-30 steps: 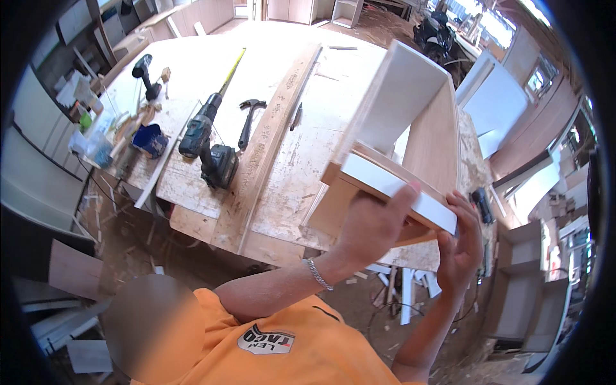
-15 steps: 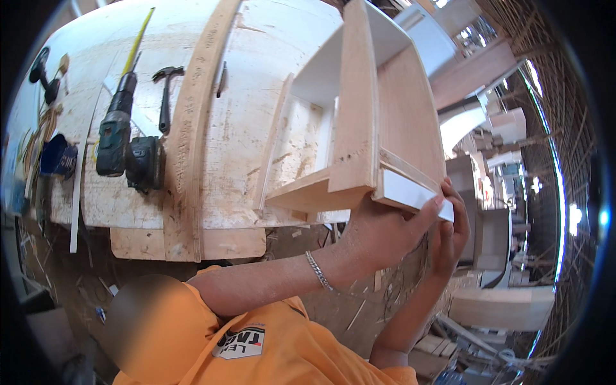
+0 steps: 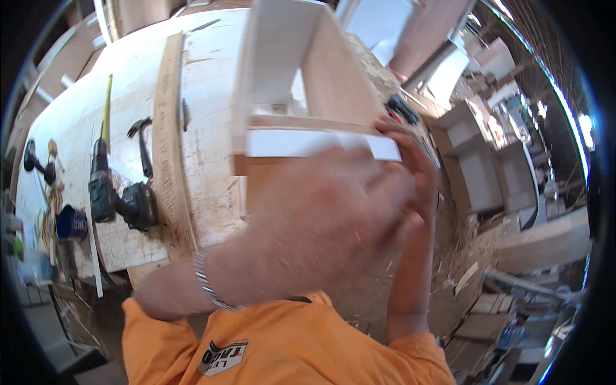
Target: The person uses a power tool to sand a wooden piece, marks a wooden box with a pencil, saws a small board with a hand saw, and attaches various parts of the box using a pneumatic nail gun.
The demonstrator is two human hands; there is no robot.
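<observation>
An open plywood box (image 3: 340, 77) with white inner faces stands at the table's near right side. Along its near edge lies a white strip (image 3: 276, 142). My right hand (image 3: 417, 157) grips the strip's right end, its fingers curled around the corner of the box. In front of the strip is my left hand (image 3: 333, 199), smeared by motion and wearing a chain bracelet at the wrist. It covers part of the strip and of the box's near face. Its fingers are too blurred to make out.
On the white table (image 3: 212, 83) lie a long wooden board (image 3: 168, 122), a hammer (image 3: 142, 144), a cordless drill (image 3: 102, 186) and a yellow tape measure blade (image 3: 108, 109). A dark blue container (image 3: 70, 222) stands at the left. More cabinet carcasses (image 3: 475, 167) stand beyond on the right.
The view has swung, and the box now shows its near edge more squarely. My left hand has moved left along the strip, nearer to me; my right hand stays at the right end.
</observation>
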